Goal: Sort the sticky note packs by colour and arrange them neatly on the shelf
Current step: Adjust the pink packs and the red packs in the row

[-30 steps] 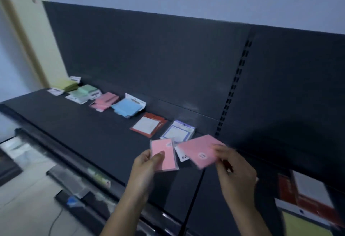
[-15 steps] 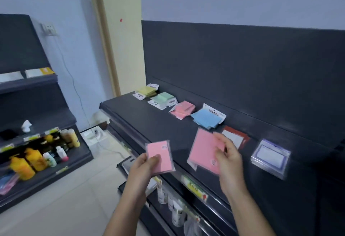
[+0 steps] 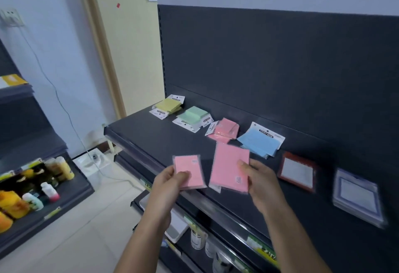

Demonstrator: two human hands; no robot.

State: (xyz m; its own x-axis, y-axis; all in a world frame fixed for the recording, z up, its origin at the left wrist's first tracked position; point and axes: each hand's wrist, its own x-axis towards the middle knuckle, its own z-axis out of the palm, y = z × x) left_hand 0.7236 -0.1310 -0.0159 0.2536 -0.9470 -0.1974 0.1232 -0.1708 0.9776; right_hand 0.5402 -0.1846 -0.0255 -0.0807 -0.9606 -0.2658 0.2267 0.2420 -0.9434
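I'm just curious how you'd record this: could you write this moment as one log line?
left hand: holds small pink pack | right hand: holds big pink pack | both over shelf | pink pile between green pile and blue pile

blurred: blue-bordered pack [image 3: 357, 198] at far right, its print unreadable | hidden: lower corner of large pink pack [image 3: 230, 168] under right hand [image 3: 261, 183] | too small: barcode label text on both pink packs | cut off: lower shelf bottles [image 3: 197, 239] at bottom edge

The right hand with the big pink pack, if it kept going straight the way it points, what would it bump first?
Probably the pink pile on the shelf, just beyond the big pink pack the right hand holds; depth is unclear.
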